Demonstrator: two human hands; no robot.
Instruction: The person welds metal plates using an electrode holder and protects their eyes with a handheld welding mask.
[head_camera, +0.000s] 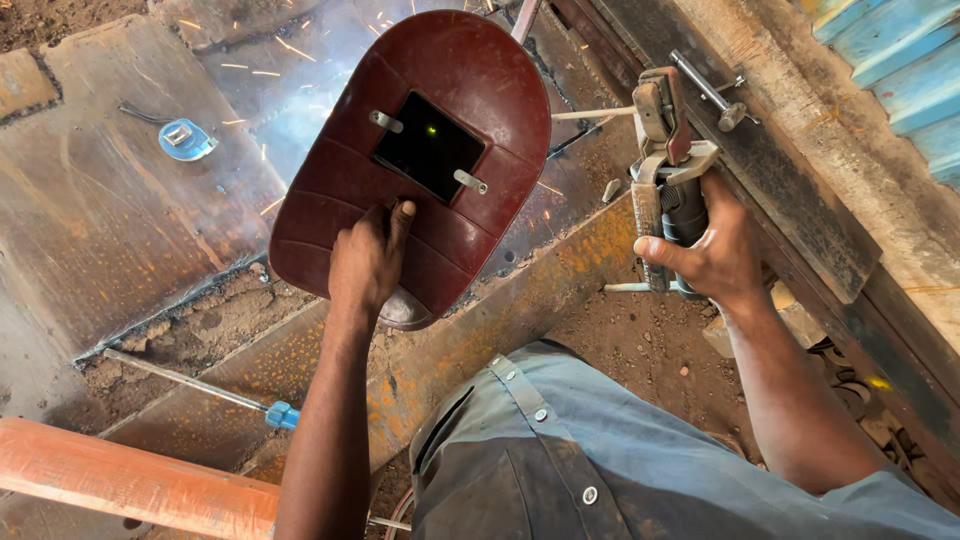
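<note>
The left hand (368, 262) is closed around the back of a dark red welding shield (415, 160). The fingers are curled tight on it, near its bottom edge. The shield is held up over the rusty metal plates (110, 200). It has a small dark window (430, 146) in the middle with a tiny green dot of light showing through. Bright sparks fly out past its top and left edges.

The right hand (705, 250) is shut tight around the handle of an electrode holder (665, 175). A thin welding rod (590, 113) sticks out from the top of the holder toward the shield. The holder is just beside a long dark steel beam (800, 210) on the right, so there is little room on that side.

To the left there is more open room. A blue tape measure (186, 139) lies there on a plate, well apart from the shield. A thin rod with a blue tip (195, 385) lies across the dirt (200, 325) lower down. An orange pipe (130, 482) runs along the bottom left edge.
</note>
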